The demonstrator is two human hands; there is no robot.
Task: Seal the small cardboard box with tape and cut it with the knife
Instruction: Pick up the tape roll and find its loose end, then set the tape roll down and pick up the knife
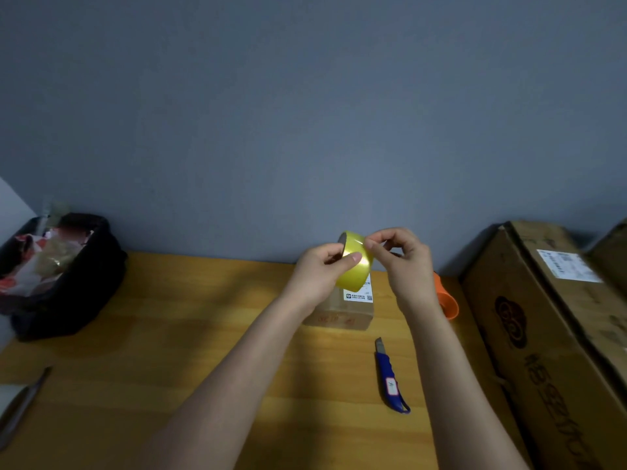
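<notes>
Head view: left hand wraps the yellow tape roll, thumb on its face; right hand has its fingertips pinched at the roll's 1 o'clock edge — likely picking at the free end. Small cardboard box sits on the wooden surface directly under the roll. Utility knife lies untouched at the box's 5 o'clock. Advice: lift the tape end cleanly with a nail, keep the roll steady, pull out enough to span the seam before lowering.

left hand gripping tape roll, right hand pinching
</notes>
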